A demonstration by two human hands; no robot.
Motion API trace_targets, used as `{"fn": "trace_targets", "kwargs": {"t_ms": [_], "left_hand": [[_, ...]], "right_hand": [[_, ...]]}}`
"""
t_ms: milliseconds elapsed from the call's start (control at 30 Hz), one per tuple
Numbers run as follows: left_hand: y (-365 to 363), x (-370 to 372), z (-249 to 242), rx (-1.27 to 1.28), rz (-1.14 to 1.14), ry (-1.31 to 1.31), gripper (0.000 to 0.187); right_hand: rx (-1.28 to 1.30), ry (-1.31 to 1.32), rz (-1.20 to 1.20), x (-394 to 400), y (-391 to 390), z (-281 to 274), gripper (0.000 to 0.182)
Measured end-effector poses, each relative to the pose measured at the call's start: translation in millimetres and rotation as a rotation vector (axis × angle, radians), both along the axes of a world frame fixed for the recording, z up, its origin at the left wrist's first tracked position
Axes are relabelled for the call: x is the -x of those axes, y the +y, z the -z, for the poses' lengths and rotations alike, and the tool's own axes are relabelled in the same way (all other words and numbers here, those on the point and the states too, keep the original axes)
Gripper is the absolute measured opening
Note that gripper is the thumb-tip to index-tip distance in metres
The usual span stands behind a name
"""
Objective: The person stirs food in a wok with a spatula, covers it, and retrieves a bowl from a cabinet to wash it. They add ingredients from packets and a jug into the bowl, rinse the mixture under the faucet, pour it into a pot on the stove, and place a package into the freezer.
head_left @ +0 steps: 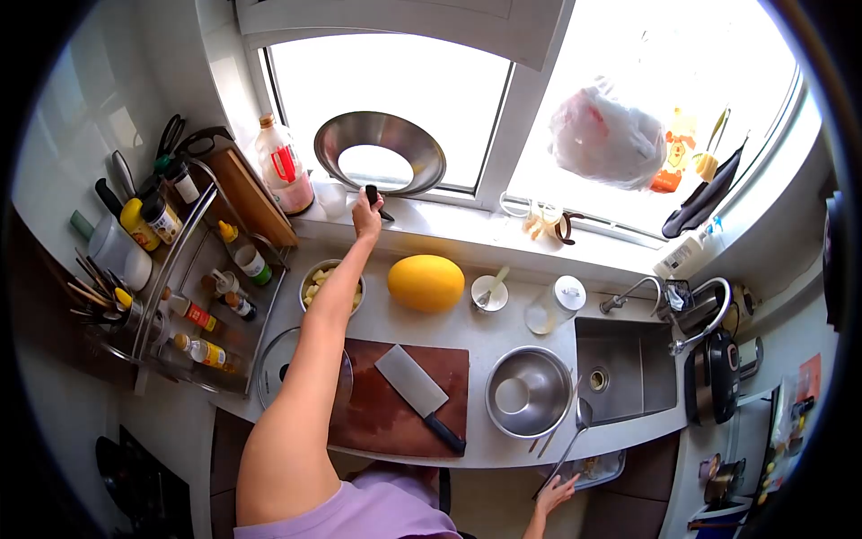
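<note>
My left hand (366, 217) reaches far forward to the windowsill, fingers closed around a small black object (372, 194); I cannot tell its kind. A steel ring-shaped pan (424, 160) leans on the window just beyond it. Low at the front edge of the counter, my right hand (557, 494) grips the handle of a long metal spoon (584, 415), whose bowl points up beside the steel mixing bowl (549, 370). A clear plastic tray (611, 469) is close by this hand. On the brown cutting board (370, 415) lies a cleaver (411, 380).
A yellow melon (426, 282) sits behind the board, and a bowl of cut pieces (314, 286) is partly behind my left arm. Further right are a small white cup (489, 296), a lidded jar (555, 305) and the sink (637, 359). A bottle rack (215, 296) lines the left.
</note>
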State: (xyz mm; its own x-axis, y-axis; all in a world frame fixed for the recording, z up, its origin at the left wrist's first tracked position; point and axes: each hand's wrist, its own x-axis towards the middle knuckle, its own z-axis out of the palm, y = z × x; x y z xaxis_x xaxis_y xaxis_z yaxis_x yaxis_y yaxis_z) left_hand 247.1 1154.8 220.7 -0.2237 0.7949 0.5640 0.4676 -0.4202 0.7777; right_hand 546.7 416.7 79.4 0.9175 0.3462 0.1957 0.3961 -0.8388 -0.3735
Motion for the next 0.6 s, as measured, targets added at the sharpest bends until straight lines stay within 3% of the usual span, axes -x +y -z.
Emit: {"fn": "trace_targets", "kwargs": {"t_ms": [67, 200, 267, 333, 433, 467, 600], "left_hand": [[-8, -3, -11, -0.022, 0.034, 0.003, 0.017], [-32, -8, -45, -0.243, 0.066, -0.010, 0.014], [-68, -2, -78, -0.339, 0.214, -0.073, 0.013], [-121, 10, -107, -0.398, 0.260, -0.106, 0.012], [-226, 42, -135, -0.386, 0.266, -0.154, 0.014], [-274, 59, -143, -0.273, 0.357, -0.306, 0.017], [-460, 154, -160, -0.161, 0.196, -0.250, 0.016]], "right_hand": [[-0.088, -0.067, 0.193, -6, -13, 1, 0.057], [-0.271, -0.082, 0.243, -21, -49, -3, 0.052], [-0.293, -0.057, 0.383, -18, -58, -21, 0.048], [-0.299, -0.501, 0.336, 0, -42, -52, 0.031], [-0.447, -0.619, 0.077, 8, -9, -80, 0.032], [-0.508, -0.606, -0.051, 12, 5, -86, 0.032], [-0.678, -0.404, -0.636, 50, 66, -98, 0.033]]}}
